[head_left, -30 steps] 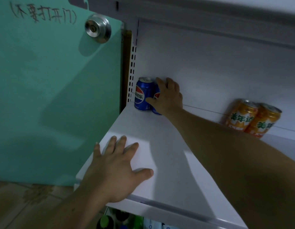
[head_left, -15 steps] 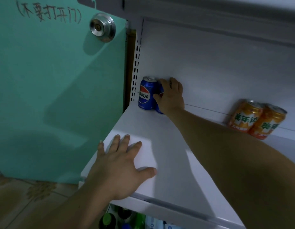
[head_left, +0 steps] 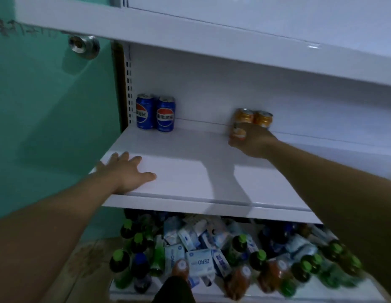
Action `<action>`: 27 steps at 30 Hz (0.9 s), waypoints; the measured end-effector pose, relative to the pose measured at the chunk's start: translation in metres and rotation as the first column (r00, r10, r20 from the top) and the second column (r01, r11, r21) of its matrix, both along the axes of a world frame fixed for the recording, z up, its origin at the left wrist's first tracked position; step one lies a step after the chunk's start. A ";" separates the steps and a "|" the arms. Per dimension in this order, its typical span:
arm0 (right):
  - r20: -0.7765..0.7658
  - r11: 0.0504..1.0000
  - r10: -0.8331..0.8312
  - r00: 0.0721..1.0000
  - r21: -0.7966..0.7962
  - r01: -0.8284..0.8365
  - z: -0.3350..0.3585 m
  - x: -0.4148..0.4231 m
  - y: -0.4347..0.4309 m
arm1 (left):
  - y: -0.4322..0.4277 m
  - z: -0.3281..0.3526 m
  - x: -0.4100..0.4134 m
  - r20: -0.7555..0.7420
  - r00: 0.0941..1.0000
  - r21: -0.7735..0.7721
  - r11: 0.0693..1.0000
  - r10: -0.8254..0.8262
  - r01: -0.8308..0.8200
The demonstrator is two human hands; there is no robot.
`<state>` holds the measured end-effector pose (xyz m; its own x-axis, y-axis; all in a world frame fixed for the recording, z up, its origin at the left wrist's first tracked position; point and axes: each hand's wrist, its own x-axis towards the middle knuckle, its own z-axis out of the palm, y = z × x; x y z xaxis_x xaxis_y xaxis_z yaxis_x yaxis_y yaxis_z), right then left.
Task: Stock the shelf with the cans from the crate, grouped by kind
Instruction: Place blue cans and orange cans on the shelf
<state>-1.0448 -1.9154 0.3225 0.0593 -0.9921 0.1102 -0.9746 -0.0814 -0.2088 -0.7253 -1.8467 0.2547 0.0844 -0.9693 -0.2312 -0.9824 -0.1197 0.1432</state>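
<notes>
Right hand (head_left: 254, 142): fingers curled round an orange can (head_left: 238, 132) and gripping it from the side. The can is roughly upright and low over the shelf (head_left: 190, 169). Blur hides whether its base touches the board.

Just behind that hand, against the white back panel (head_left: 212, 95), two more orange cans (head_left: 245, 115) stand side by side and touch each other. The held can is just in front of the left one.

Left hand (head_left: 126, 171): palm down and fingers spread wide, flat on the front left corner of the shelf. It holds nothing.

Beyond its fingertips, in the back left corner, two blue cans (head_left: 165, 113) stand upright and touching, with labels facing out. They are well apart from the right hand, off to its left.

Surface: a white board with a glossy front lip. The arm casts a shadow on it between the two hands. An upper shelf (head_left: 190, 38) runs above both hands. A slotted upright (head_left: 129, 84) stands just left of the blue cans.

Room: a green door (head_left: 48, 106) lies outward of the left hand. It has a metal knob (head_left: 84, 46) and smeared handwriting near its top.

Below both hands, the lower shelf (head_left: 310, 290) is crowded with green-capped bottles (head_left: 258, 259) and pale blue packs (head_left: 200, 262). Brown patterned floor (head_left: 85, 259) shows under the left forearm.
</notes>
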 end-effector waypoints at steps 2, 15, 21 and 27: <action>0.021 0.998 -0.066 0.998 0.013 0.066 -0.002 -0.037 0.036 | 0.001 0.009 -0.027 -0.057 0.998 -0.014 0.999 -0.038 0.037; 0.034 0.764 -0.644 0.764 0.091 0.639 -0.019 -0.271 0.292 | 0.125 0.024 -0.418 -0.287 0.440 -0.164 0.496 -0.851 0.853; 0.077 0.462 -0.887 0.456 0.158 0.873 -0.056 -0.339 0.420 | 0.214 -0.019 -0.532 -0.328 0.183 -0.024 0.202 -0.927 0.979; 0.107 0.216 -0.975 0.193 0.281 0.935 -0.110 -0.378 0.521 | 0.280 -0.078 -0.605 -0.335 0.038 0.132 -0.007 -0.941 0.991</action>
